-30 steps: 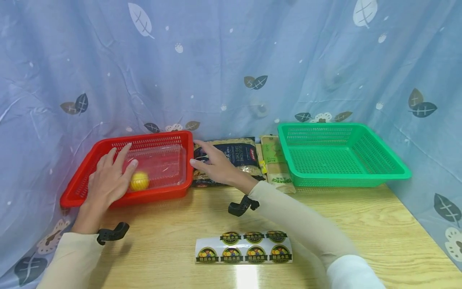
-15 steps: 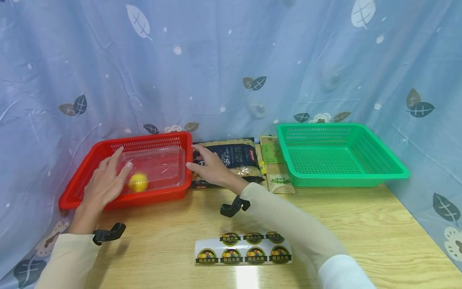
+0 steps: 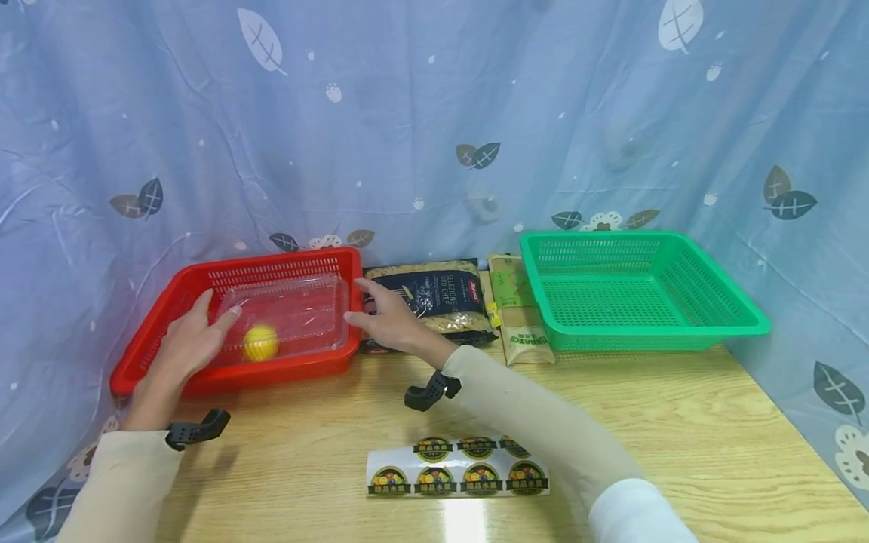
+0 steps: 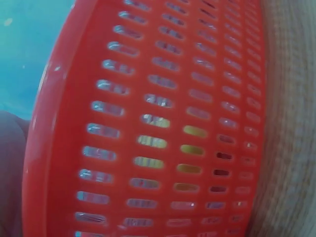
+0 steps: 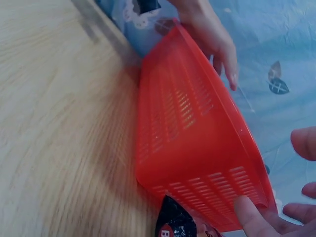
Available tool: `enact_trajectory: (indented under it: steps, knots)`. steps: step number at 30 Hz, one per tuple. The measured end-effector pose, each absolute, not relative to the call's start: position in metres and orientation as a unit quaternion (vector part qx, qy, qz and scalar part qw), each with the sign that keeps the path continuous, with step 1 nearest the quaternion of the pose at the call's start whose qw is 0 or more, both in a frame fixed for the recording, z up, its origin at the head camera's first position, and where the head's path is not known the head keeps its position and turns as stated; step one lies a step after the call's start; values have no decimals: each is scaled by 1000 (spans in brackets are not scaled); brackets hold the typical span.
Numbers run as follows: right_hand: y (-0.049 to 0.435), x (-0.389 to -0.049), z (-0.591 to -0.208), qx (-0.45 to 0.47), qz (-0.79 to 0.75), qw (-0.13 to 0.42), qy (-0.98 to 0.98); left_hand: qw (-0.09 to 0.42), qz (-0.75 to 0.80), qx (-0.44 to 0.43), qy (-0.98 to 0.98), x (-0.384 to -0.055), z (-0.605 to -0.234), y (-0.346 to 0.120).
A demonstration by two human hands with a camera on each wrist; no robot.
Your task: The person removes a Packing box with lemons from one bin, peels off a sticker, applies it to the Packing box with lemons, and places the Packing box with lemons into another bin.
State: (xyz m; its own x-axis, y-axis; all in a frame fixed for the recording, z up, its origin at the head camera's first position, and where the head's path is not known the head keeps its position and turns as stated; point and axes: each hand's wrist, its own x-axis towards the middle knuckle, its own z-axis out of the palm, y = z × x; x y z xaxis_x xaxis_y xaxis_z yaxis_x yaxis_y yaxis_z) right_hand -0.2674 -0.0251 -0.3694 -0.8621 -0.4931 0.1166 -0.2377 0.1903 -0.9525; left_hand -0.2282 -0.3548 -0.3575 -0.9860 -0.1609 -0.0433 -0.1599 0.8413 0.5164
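Observation:
A red basket (image 3: 292, 367) stands at the back left of the table, with a transparent plastic container (image 3: 305, 302) in it. At the container's near left lies a round yellow ribbed thing (image 3: 261, 344); its yellow shows through the wall slots in the left wrist view. My left hand (image 3: 183, 339) reaches over the basket's left part, thumb and index finger apart, fingers pointing down towards the container's left side. The lower fingers are partly hidden. Beside the basket's right rim is my right hand (image 3: 387, 317), fingers spread, thumb (image 5: 249, 217) close to the outer wall; contact is unclear.
Right of the red basket lie a dark-labelled pasta bag (image 3: 434, 294) and a green and tan packet (image 3: 519, 309). A green basket (image 3: 645, 332) stands at the back right. A sheet of round fruit stickers (image 3: 455, 471) lies in front. A blue curtain (image 3: 407, 128) hangs behind.
My left hand has moved down and slightly left, its fingers sinking into the red basket. The right hand has shifted slightly left and down towards the basket's right rim.

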Motion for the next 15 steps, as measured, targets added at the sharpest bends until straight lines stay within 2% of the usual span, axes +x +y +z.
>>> enact_trajectory:
  steps: [8, 15]
  knots:
    - [-29, -267, -375, -199, -577, 107, 784, -40, -289, 97, -952, -233, -354, -362]
    - [-28, -271, -381, -185, -635, 136, 738, -52, -297, 100, -948, -238, -353, -367]
